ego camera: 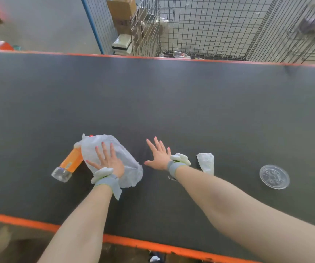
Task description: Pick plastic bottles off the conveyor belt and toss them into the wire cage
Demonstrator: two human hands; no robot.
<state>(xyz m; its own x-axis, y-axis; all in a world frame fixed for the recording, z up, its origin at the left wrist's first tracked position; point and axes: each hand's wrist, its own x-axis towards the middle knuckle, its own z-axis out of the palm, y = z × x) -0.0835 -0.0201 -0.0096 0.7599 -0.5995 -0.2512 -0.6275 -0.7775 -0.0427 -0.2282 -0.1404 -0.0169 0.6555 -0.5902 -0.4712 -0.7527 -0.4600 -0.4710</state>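
A clear plastic bottle with an orange label lies on the dark conveyor belt, its upper end tucked under a crumpled clear plastic bag. My left hand lies flat on that bag with fingers spread. To its right my right hand is open with fingers spread, just above or on the bare belt, holding nothing. The wire cage stands beyond the belt's far edge, with a few clear bottles on its floor.
A small crumpled plastic piece lies right of my right wrist. A clear round lid sits farther right. Orange rails edge the belt. Cardboard boxes stand behind the cage's left side.
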